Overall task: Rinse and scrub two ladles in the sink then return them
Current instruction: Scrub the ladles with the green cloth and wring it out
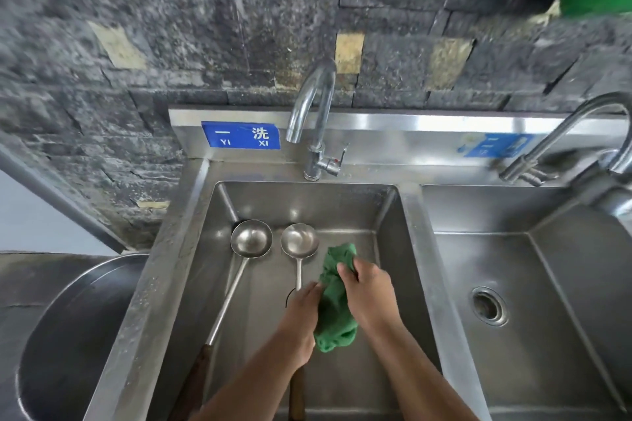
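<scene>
Two steel ladles lie in the left sink basin [393,249], bowls toward the back wall. The left ladle [251,237] has a long shaft and a dark wooden handle that leans on the basin's front left. The right ladle [299,240] lies beside it, its shaft running under my left hand [301,321]. A green cloth [337,304] hangs bunched between both hands. My right hand [367,290] grips its upper part and my left hand holds its left side. Both hands hover over the basin's middle, right of the ladles.
A curved faucet [313,106] stands behind the left basin, no water running. A second basin with a drain [489,306] lies to the right, with another faucet [561,133] above it. A large steel pot [78,325] sits at the left. A dark stone wall rises behind.
</scene>
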The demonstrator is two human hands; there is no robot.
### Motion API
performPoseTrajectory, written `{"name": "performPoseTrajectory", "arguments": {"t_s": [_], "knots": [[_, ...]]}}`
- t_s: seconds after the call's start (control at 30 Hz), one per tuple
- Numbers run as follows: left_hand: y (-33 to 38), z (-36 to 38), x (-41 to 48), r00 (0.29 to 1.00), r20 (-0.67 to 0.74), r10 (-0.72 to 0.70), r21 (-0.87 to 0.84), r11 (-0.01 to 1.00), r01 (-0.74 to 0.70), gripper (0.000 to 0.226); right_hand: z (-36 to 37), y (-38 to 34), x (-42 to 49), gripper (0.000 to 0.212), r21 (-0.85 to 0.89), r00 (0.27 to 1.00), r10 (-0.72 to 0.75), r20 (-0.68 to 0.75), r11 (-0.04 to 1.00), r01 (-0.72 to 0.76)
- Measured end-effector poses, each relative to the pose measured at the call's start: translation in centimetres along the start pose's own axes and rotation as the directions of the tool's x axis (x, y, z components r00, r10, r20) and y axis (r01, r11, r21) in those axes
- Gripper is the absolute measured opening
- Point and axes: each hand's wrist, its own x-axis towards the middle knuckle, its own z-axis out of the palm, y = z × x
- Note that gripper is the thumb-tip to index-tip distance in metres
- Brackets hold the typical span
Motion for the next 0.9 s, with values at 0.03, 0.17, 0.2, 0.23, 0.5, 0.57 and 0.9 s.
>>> {"name": "performPoseTrajectory", "arguments": {"t_s": [0.03,0.17,0.2,0.23,0.5,0.57,0.9], "knots": [[0.2,0.3,-0.2,1.0,-0.009,0.016,0.015,1.0,-0.015,0.041,-0.8,-0.3,-0.3,0.036,-0.087,0.999,-0.021,-0.04,0.996,0.018],[1.3,1.1,-1.3,0.992,-0.018,0.127,0.047,0.991,-0.126,0.045,-2.3,-0.1,-0.2,0.037,-0.165,0.989,-0.05,-0.14,0.986,0.026],[1.9,1.2,-2.3,0.986,-0.025,0.165,0.06,0.985,-0.163,0.04,-2.6,-0.2,-0.2,0.038,-0.035,0.992,-0.022,-0.126,0.999,0.017],[2.4,1.3,-2.9,0.978,-0.029,0.204,0.087,0.976,-0.201,0.035,-2.8,-0.3,-0.3,0.038,0.082,0.994,-0.005,-0.112,0.997,0.015],[6.0,0.8,-5.0,0.845,0.071,0.53,0.282,0.802,-0.527,0.022,-4.5,-2.0,-0.3,0.023,0.64,0.981,-0.165,-0.101,0.744,0.19],[7.0,1.1,-4.9,0.825,0.122,0.553,0.331,0.761,-0.559,0.044,-5.3,-2.6,0.1,0.024,0.802,0.994,-0.081,-0.076,0.588,0.109],[7.5,5.9,-2.7,0.852,0.356,0.385,0.437,0.737,-0.516,0.065,-8.6,0.4,1.9,0.036,0.978,0.975,0.1,0.2,-0.083,-0.193]]}}
